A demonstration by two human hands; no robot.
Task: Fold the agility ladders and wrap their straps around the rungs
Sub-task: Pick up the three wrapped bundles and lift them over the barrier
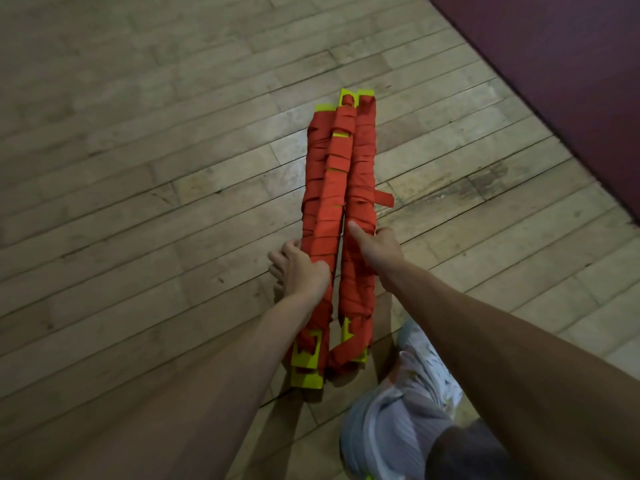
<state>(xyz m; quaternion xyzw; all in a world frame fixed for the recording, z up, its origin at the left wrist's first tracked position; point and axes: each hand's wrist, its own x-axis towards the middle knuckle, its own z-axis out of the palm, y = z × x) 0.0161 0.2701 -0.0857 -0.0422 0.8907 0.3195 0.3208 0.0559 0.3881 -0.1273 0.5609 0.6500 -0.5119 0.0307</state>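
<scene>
Three folded agility ladder bundles lie side by side lengthwise on the wooden floor, their yellow rungs wrapped in red straps. My left hand (300, 268) grips the left bundle (313, 188) and middle bundle (337, 178) from the left side. My right hand (375, 245) is closed on the right bundle (362, 174), thumb resting on top of the wraps. Yellow rung ends (306, 370) stick out at the near end and at the far end. A short loose strap end (384, 199) pokes out to the right of the right bundle.
A white sneaker (398, 410) stands on the floor just right of the bundles' near end. A dark maroon mat (561, 71) covers the upper right corner. Worn wooden floorboards (138, 150) stretch around the bundles.
</scene>
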